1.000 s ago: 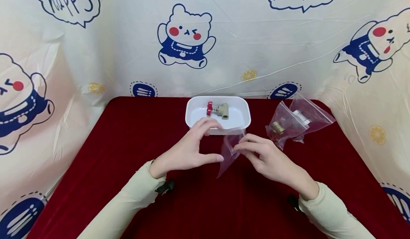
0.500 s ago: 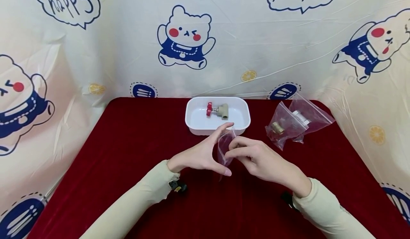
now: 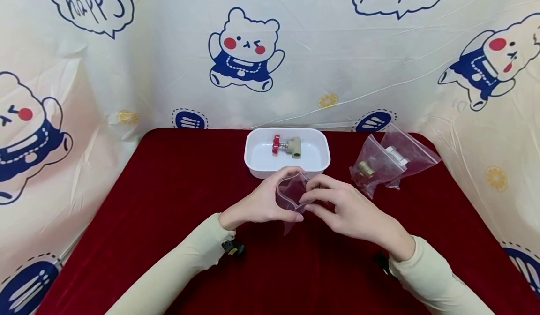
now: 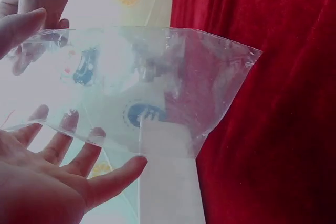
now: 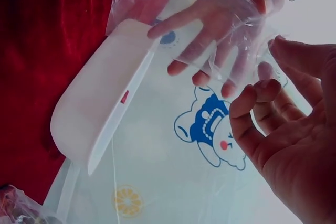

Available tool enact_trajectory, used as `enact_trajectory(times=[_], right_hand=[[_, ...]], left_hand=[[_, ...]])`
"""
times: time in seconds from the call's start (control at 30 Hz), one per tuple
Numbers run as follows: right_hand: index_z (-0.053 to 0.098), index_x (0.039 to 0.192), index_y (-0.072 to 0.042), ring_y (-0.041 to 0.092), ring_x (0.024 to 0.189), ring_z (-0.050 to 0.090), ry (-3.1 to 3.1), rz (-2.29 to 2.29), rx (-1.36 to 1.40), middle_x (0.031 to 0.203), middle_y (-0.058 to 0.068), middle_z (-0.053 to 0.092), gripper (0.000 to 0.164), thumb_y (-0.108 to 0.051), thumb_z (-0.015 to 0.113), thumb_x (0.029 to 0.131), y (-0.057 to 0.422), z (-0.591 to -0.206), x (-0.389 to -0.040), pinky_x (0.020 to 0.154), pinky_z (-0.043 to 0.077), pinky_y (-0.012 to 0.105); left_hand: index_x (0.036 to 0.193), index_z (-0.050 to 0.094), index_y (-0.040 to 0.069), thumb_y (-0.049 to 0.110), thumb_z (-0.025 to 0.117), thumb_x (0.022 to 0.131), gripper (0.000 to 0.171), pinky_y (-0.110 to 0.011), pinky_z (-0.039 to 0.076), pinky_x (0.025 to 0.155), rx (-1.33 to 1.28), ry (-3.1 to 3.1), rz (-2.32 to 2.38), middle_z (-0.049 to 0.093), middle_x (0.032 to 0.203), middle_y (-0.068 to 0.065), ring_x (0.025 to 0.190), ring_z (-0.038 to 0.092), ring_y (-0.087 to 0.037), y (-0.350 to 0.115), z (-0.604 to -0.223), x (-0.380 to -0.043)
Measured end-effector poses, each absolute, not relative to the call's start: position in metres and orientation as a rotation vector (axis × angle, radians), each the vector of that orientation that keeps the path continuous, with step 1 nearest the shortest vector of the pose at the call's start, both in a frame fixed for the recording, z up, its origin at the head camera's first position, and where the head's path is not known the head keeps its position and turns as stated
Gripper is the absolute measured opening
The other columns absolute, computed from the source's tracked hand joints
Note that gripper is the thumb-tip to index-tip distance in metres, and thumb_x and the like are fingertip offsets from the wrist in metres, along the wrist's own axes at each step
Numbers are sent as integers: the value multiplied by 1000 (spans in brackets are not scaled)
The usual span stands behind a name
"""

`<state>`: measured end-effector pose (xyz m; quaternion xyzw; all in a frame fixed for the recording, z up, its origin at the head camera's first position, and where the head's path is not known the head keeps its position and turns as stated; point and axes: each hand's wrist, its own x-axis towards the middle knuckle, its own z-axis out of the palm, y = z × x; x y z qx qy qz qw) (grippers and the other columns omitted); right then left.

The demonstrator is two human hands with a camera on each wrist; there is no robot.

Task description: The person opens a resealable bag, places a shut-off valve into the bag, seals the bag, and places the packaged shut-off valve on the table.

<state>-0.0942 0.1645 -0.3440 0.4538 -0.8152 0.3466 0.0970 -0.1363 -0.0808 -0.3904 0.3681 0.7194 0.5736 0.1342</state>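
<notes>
A clear zip-lock bag is between my two hands, its mouth bowed apart toward the head camera. My left hand curves round the bag's left side, thumb near and fingers far, and holds it. In the left wrist view, the left fingers spread along the lower edge of the bag, with its sealed end stretching right. My right hand pinches the mouth's right side with its fingertips. No contents show inside the bag. Just behind the hands stands a white plastic tub, holding a stop valve with a red handle.
On the right of the red tablecloth lie two clear zip bags, one with a brass fitting, the other with a white fitting. A printed curtain rises behind the table and along both sides.
My left hand has moved right and closed round the bag from its far and near sides. The bag's mouth has widened from a flat sheet. My right hand shifted slightly left; the tub stayed put.
</notes>
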Motion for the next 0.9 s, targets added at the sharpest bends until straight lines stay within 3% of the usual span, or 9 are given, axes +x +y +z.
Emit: enact_trajectory(times=[0.2, 0.4, 0.63, 0.9], right_hand=[[79, 110, -16, 12, 91, 61, -2365, 1098, 1301, 115, -2, 65, 25, 1, 76, 92, 168, -335, -99, 73, 54, 26], [80, 107, -14, 6, 71, 54, -2373, 1081, 1233, 110, -4, 67, 20, -1, 72, 94, 173, -323, -116, 59, 46, 22], [79, 104, -9, 15, 62, 53, -2472, 972, 1021, 84, -6, 64, 13, -4, 72, 94, 176, -314, -154, 57, 42, 24], [79, 106, -7, 18, 66, 60, -2725, 900, 797, 85, 2, 74, 19, -12, 63, 97, 175, -301, -197, 63, 49, 36]], left_hand=[[150, 47, 15, 10, 93, 76, 88, -58, 50, 104, 1083, 2116, 1644, 60, 136, -3, 125, 60, -34, -84, -392, -137], [152, 45, 12, 13, 95, 75, 92, -57, 49, 105, 1072, 2166, 1606, 62, 137, -4, 127, 59, -29, -88, -395, -137], [153, 42, 9, 14, 95, 74, 95, -59, 46, 108, 1064, 2204, 1574, 60, 140, -12, 133, 55, -35, -93, -396, -136], [152, 44, 11, 15, 95, 75, 93, -56, 52, 102, 1007, 2229, 1595, 59, 142, -14, 129, 56, -18, -94, -394, -138]])
